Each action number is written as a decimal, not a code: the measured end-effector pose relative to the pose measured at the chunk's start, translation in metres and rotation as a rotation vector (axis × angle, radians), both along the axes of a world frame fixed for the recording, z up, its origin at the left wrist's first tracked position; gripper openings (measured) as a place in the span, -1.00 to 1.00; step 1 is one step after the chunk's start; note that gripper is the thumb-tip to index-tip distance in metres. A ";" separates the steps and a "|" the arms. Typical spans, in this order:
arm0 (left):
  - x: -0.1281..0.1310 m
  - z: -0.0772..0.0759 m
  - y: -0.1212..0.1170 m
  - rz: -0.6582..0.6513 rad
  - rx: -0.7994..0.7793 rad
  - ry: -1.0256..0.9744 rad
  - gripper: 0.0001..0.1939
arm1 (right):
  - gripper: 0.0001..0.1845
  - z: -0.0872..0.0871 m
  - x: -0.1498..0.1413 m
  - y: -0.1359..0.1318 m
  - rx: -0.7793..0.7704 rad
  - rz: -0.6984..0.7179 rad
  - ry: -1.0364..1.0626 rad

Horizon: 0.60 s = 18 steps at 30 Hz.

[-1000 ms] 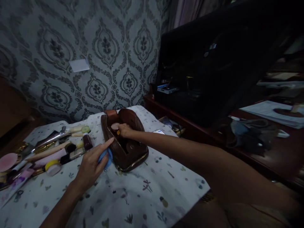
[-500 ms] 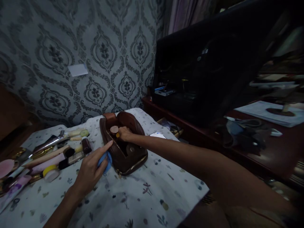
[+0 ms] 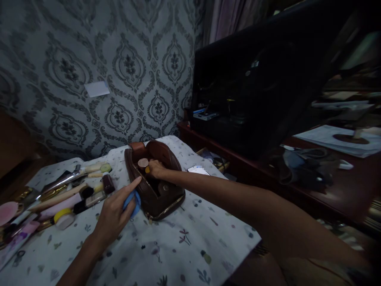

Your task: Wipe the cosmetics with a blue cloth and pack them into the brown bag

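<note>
A brown makeup bag [image 3: 162, 204] lies unzipped on the patterned cloth. My right hand [image 3: 156, 169] reaches inside it with the fingers curled; whatever they grip is hidden by the hand and the dark interior. Beside those fingers are a round pinkish item [image 3: 143, 163] and a small yellow piece [image 3: 147, 169]. My left hand [image 3: 114, 210] is at the bag's left side, a blue cloth [image 3: 136, 204] caught between thumb and fingers. Its index finger extends to the bag's edge.
Left of the bag lie several cosmetics, among them a dark bottle [image 3: 107, 183], a yellow-lidded jar [image 3: 64, 218] and a pink round compact [image 3: 8, 212]. A phone [image 3: 198, 170] rests behind my right forearm. The dark red desk [image 3: 330, 194] holds a large black screen [image 3: 253, 91].
</note>
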<state>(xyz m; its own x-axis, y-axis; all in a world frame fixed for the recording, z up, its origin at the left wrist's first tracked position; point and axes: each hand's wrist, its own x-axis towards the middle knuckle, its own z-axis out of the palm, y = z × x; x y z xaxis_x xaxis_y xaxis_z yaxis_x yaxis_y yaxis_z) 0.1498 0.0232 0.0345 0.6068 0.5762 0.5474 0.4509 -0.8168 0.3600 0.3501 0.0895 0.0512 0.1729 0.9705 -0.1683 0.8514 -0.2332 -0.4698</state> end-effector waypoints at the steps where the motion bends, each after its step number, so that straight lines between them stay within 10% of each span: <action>1: 0.000 0.000 0.000 -0.001 0.001 0.000 -0.52 | -0.38 0.000 0.000 0.000 0.001 0.000 -0.002; 11: 0.000 0.001 0.000 -0.001 0.021 0.026 -0.50 | -0.39 0.012 -0.001 -0.007 -0.015 0.003 -0.025; 18: 0.001 0.003 -0.001 0.010 0.005 0.035 -0.51 | -0.61 0.063 0.010 -0.029 0.187 0.072 -0.017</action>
<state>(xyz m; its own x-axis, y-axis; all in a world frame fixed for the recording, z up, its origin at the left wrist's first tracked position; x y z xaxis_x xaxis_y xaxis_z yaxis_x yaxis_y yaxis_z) 0.1510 0.0219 0.0374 0.6199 0.5794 0.5291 0.4710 -0.8141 0.3397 0.3606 0.0604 0.1142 0.1034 0.9945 0.0180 0.8708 -0.0818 -0.4848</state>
